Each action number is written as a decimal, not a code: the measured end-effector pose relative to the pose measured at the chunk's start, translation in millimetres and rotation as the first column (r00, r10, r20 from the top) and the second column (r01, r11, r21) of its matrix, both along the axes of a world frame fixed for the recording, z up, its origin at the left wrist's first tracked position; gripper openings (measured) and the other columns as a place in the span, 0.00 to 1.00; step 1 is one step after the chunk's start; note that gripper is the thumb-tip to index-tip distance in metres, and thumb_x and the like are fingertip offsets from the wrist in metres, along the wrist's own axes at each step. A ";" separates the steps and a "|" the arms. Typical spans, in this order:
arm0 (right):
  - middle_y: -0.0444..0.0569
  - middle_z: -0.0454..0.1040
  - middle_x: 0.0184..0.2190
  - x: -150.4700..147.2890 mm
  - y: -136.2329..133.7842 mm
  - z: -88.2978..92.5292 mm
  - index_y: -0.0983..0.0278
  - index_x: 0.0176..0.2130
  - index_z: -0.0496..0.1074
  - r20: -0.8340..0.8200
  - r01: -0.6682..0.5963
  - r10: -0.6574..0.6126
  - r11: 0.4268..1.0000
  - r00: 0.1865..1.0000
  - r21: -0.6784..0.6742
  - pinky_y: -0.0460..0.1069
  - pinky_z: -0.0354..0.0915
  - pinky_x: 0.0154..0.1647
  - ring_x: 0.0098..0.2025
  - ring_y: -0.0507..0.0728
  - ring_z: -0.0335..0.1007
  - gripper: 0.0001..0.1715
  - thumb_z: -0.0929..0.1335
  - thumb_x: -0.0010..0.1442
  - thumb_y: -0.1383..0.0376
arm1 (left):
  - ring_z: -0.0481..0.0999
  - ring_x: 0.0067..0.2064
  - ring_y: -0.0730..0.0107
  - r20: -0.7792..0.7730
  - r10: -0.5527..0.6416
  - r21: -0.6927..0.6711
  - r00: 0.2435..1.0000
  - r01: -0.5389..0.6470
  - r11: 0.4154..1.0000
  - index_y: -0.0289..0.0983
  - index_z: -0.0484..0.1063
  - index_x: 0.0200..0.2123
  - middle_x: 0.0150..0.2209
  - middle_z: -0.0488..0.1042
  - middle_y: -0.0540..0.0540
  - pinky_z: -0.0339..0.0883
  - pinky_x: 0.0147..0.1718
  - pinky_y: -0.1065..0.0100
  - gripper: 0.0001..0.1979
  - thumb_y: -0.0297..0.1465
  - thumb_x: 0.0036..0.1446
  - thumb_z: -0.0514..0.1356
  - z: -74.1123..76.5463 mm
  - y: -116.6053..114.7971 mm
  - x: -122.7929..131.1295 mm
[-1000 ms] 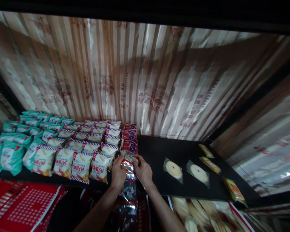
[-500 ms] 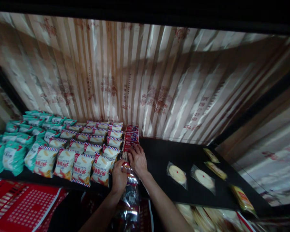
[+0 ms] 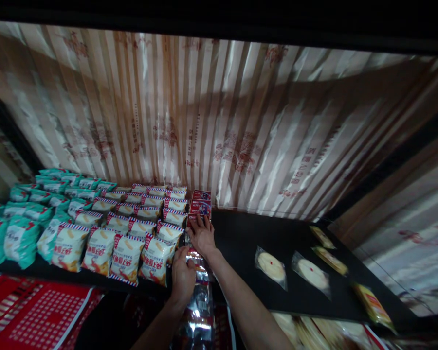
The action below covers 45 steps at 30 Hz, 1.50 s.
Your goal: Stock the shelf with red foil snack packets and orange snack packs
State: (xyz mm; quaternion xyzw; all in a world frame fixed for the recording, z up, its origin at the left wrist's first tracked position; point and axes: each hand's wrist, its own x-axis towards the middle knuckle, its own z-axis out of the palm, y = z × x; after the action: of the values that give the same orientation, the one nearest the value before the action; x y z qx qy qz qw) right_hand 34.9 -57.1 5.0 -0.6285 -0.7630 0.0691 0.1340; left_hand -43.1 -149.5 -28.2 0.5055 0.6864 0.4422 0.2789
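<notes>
A strip of shiny red packets [image 3: 200, 206] runs front to back on the black shelf and hangs down over its front edge. My right hand [image 3: 203, 236] lies on the strip, palm down, fingers stretched out over a red packet. Nearer the front edge, my left hand [image 3: 183, 274] is closed at the strip's left side, its fingers curled at the packets; the exact grip is partly hidden. The silvery hanging part [image 3: 201, 304] shows below, between my forearms. Close to my left hand stands a white snack bag [image 3: 154, 260] with red lettering and a striped top.
Rows of white snack bags [image 3: 98, 248] and teal bags [image 3: 20, 240] fill the shelf's left. At right lie two round flat breads in clear wrap [image 3: 271, 265] and several yellow packets [image 3: 373, 304]. A red basket [image 3: 40, 311] sits below; a pleated curtain [image 3: 233, 112] hangs behind.
My right hand has shifted slightly left and lies flatter on the strip. My left hand has moved slightly down and right, staying at the strip's side. The view has moved a little.
</notes>
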 end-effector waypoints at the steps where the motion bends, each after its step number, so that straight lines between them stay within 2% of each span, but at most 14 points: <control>1: 0.48 0.52 0.66 0.0 -0.5 -0.2 0.56 0.59 0.62 -0.005 0.008 -0.008 1.000 1.000 0.009 0.59 0.42 0.61 0.68 0.65 0.36 0.28 0.58 0.63 0.52 | 0.69 0.54 0.61 0.001 -0.001 0.010 1.000 0.001 1.000 0.30 0.73 0.47 0.51 0.71 0.37 0.57 0.58 0.62 0.22 0.21 0.50 0.51 -1.2 -0.8 0.4; 5: 0.50 0.54 0.65 -0.6 -2.8 0.7 0.56 0.58 0.64 -0.016 0.054 -0.054 0.998 0.998 0.013 0.60 0.43 0.61 0.67 0.66 0.39 0.27 0.59 0.63 0.52 | 0.69 0.55 0.62 0.015 0.007 0.033 1.000 -0.007 0.999 0.32 0.72 0.48 0.52 0.71 0.39 0.57 0.58 0.62 0.22 0.22 0.50 0.50 -2.9 -2.8 1.2; 12: 0.55 0.53 0.65 -1.8 -7.1 1.4 0.58 0.58 0.65 -0.030 0.078 -0.078 0.997 0.997 0.007 0.60 0.45 0.60 0.67 0.67 0.40 0.27 0.59 0.63 0.53 | 0.67 0.56 0.57 -0.038 -0.043 -0.005 0.998 0.043 0.999 0.25 0.71 0.50 0.53 0.69 0.32 0.56 0.59 0.59 0.23 0.22 0.51 0.49 1.9 -2.5 -1.0; 17: 0.57 0.54 0.64 -3.2 -7.7 -1.0 0.58 0.57 0.66 -0.035 0.087 -0.086 0.995 0.996 0.045 0.60 0.45 0.60 0.67 0.67 0.41 0.26 0.61 0.62 0.54 | 0.65 0.59 0.55 -0.117 -0.044 0.012 0.992 0.046 0.999 0.27 0.70 0.52 0.57 0.66 0.33 0.56 0.60 0.57 0.24 0.24 0.52 0.50 -6.9 -6.6 1.7; 21: 0.57 0.53 0.65 -2.9 -7.7 -0.8 0.58 0.57 0.66 -0.040 0.092 -0.091 0.995 0.995 0.037 0.60 0.46 0.60 0.67 0.67 0.41 0.26 0.61 0.62 0.55 | 0.57 0.63 0.52 -0.289 -0.109 0.114 0.951 0.147 0.983 0.32 0.70 0.53 0.61 0.62 0.36 0.52 0.61 0.51 0.24 0.24 0.52 0.50 -17.8 -16.0 5.1; 24: 0.58 0.53 0.65 -2.5 -7.4 0.8 0.59 0.56 0.66 -0.045 0.099 -0.098 0.995 0.994 0.020 0.60 0.46 0.60 0.67 0.67 0.41 0.26 0.61 0.62 0.54 | 0.54 0.64 0.51 -0.368 -0.158 0.164 0.916 0.231 0.959 0.33 0.70 0.52 0.60 0.63 0.37 0.50 0.61 0.48 0.23 0.25 0.53 0.49 -20.3 -20.9 5.3; 31: 0.55 0.53 0.64 -1.7 -5.8 4.3 0.58 0.54 0.69 -0.092 0.125 -0.123 0.992 0.988 0.022 0.61 0.45 0.61 0.67 0.65 0.42 0.23 0.61 0.62 0.55 | 0.56 0.64 0.53 -0.414 -0.175 0.133 0.893 0.250 0.959 0.32 0.71 0.51 0.60 0.64 0.38 0.52 0.61 0.49 0.22 0.24 0.55 0.48 -7.5 -18.1 1.9; 38: 0.58 0.58 0.62 5.5 -20.4 5.5 0.64 0.51 0.72 -0.209 0.103 -0.065 0.980 0.976 0.173 0.58 0.51 0.61 0.65 0.64 0.45 0.21 0.61 0.62 0.61 | 0.56 0.64 0.54 -0.379 -0.221 0.132 0.899 0.289 0.948 0.30 0.70 0.51 0.60 0.62 0.36 0.53 0.62 0.51 0.24 0.21 0.52 0.48 5.1 -25.9 1.3; 42: 0.60 0.61 0.59 15.4 -44.9 2.9 0.68 0.48 0.73 -0.364 0.117 -0.007 0.953 0.931 0.279 0.56 0.53 0.61 0.63 0.62 0.51 0.22 0.59 0.62 0.62 | 0.63 0.61 0.58 -0.314 -0.213 0.197 0.925 0.283 0.939 0.34 0.73 0.48 0.57 0.67 0.39 0.58 0.59 0.53 0.22 0.21 0.53 0.47 16.1 -46.2 2.7; 45: 0.60 0.66 0.55 26.9 -76.5 -0.7 0.68 0.48 0.71 -0.548 0.205 -0.001 0.928 0.837 0.311 0.57 0.56 0.59 0.59 0.60 0.58 0.24 0.56 0.63 0.59 | 0.70 0.54 0.61 -0.236 -0.289 0.275 0.928 0.349 0.896 0.38 0.74 0.43 0.50 0.74 0.41 0.65 0.55 0.56 0.20 0.22 0.54 0.46 20.5 -79.3 3.2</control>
State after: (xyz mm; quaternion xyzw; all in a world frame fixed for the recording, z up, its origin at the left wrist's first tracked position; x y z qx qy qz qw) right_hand 61.7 -133.5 4.2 -0.5893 -0.6585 0.0953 0.4582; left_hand -39.8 -228.8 -7.7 0.6890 0.5383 0.4431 0.1979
